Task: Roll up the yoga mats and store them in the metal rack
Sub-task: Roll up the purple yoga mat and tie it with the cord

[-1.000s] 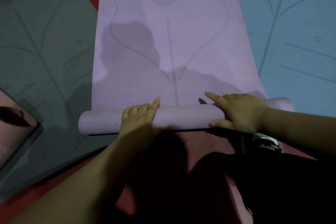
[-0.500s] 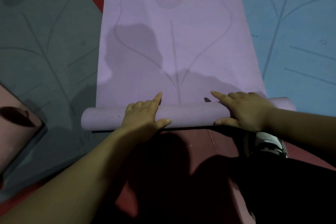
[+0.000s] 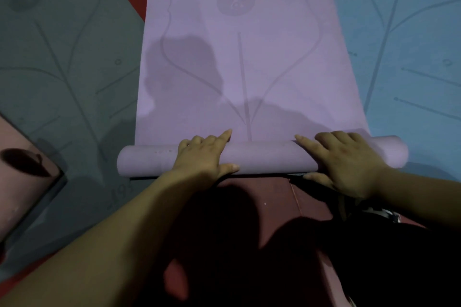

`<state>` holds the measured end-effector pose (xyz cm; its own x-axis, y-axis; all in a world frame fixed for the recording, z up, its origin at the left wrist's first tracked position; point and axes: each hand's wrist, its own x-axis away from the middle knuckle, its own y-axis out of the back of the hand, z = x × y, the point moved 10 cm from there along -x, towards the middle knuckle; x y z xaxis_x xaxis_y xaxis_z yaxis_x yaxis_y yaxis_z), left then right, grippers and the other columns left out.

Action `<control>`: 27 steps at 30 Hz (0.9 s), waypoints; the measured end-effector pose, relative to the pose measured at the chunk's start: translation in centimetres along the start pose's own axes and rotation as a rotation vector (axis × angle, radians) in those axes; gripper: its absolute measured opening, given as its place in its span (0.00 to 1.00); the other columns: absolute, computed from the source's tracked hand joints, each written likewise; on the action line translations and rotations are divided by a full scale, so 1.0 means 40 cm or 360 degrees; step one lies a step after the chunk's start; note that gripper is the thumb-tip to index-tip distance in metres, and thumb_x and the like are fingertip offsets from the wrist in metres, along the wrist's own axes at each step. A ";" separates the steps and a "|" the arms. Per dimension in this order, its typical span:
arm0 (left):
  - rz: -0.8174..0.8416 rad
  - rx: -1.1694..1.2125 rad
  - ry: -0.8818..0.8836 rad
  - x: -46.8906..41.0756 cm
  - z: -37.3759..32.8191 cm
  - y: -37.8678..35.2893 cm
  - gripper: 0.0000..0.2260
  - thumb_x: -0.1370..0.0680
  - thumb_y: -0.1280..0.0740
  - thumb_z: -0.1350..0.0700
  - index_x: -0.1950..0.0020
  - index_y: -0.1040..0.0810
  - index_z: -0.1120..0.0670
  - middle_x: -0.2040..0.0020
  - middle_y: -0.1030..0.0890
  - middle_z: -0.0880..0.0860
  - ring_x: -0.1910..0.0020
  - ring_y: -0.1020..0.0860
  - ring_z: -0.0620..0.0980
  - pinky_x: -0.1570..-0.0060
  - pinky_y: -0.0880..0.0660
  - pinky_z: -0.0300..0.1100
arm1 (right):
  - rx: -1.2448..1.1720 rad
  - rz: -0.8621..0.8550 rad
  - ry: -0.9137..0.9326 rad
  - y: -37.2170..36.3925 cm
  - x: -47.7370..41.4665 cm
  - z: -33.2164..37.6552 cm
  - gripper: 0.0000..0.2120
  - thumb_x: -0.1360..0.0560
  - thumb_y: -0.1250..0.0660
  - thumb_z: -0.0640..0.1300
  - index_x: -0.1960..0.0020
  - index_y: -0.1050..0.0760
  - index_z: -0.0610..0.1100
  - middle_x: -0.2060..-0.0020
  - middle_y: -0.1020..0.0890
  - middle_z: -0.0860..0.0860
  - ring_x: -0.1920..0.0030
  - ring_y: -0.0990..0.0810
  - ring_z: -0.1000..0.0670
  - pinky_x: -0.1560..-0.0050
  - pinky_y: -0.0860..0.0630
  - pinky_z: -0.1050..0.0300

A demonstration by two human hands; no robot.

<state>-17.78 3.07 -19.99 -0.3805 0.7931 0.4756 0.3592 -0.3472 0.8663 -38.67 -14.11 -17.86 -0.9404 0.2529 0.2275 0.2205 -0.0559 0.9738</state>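
A purple yoga mat (image 3: 239, 70) lies flat on the floor, stretching away from me. Its near end is wound into a roll (image 3: 264, 159) lying crosswise in front of me. My left hand (image 3: 204, 154) presses on top of the roll left of centre, fingers reaching over it and thumb on the near side. My right hand (image 3: 344, 162) lies flat on the roll's right part, thumb down at the near edge. The metal rack is out of view.
A grey-green mat (image 3: 62, 57) lies flat to the left and a blue mat (image 3: 411, 57) to the right, both touching the purple one. A pink mat corner (image 3: 20, 182) overlaps the grey-green mat at far left. Red floor (image 3: 269, 197) shows near me.
The roll has turned a little further away from me along the purple mat, with both hands staying on top of it.
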 end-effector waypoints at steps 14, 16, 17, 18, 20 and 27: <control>-0.0121 -0.0300 -0.0060 0.009 0.001 -0.023 0.41 0.30 0.58 0.24 0.18 0.54 0.37 0.26 0.33 0.54 0.32 0.33 0.60 0.29 0.44 0.63 | -0.0198 0.0418 -0.0029 -0.038 -0.056 -0.042 0.44 0.31 0.60 0.81 0.20 0.64 0.63 0.35 0.28 0.50 0.35 0.28 0.45 0.38 0.29 0.47; -0.0079 -0.0275 -0.0048 -0.007 0.002 -0.013 0.42 0.32 0.60 0.22 0.19 0.55 0.35 0.26 0.33 0.52 0.31 0.33 0.58 0.28 0.44 0.62 | -0.0254 0.0436 -0.0068 -0.039 -0.062 -0.045 0.46 0.32 0.56 0.81 0.21 0.65 0.64 0.34 0.28 0.50 0.34 0.28 0.44 0.36 0.30 0.47; -0.0068 -0.0275 -0.0056 -0.013 0.000 -0.007 0.42 0.32 0.61 0.22 0.19 0.56 0.35 0.27 0.32 0.52 0.32 0.33 0.57 0.28 0.43 0.61 | -0.0262 0.0438 -0.0076 -0.036 -0.068 -0.046 0.46 0.32 0.55 0.81 0.20 0.65 0.63 0.33 0.28 0.49 0.33 0.27 0.44 0.36 0.30 0.47; -0.0068 -0.0278 -0.0068 -0.017 -0.001 0.000 0.41 0.32 0.61 0.22 0.19 0.55 0.35 0.28 0.31 0.52 0.33 0.32 0.57 0.30 0.40 0.60 | -0.0261 0.0443 -0.0076 -0.029 -0.074 -0.048 0.46 0.31 0.55 0.81 0.20 0.64 0.63 0.33 0.27 0.49 0.33 0.27 0.44 0.36 0.29 0.47; -0.0067 -0.0275 -0.0099 -0.021 -0.001 0.022 0.39 0.29 0.59 0.23 0.19 0.54 0.35 0.31 0.28 0.51 0.36 0.30 0.56 0.35 0.36 0.56 | -0.0239 0.0443 -0.0057 -0.004 -0.086 -0.048 0.46 0.31 0.53 0.80 0.20 0.63 0.63 0.34 0.25 0.49 0.33 0.26 0.44 0.37 0.28 0.47; -0.0067 -0.0245 -0.0192 0.041 0.000 0.082 0.38 0.29 0.59 0.23 0.20 0.56 0.33 0.42 0.24 0.50 0.44 0.26 0.55 0.44 0.31 0.50 | -0.0270 0.0415 -0.0014 0.100 -0.040 -0.020 0.45 0.31 0.53 0.81 0.21 0.63 0.65 0.37 0.23 0.52 0.36 0.24 0.47 0.39 0.27 0.49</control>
<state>-17.23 3.23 -16.36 -0.2843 0.8594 0.4249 0.2072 -0.3777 0.9025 -36.47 -15.50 -14.32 -0.8552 0.2172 0.4707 0.4073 -0.2801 0.8693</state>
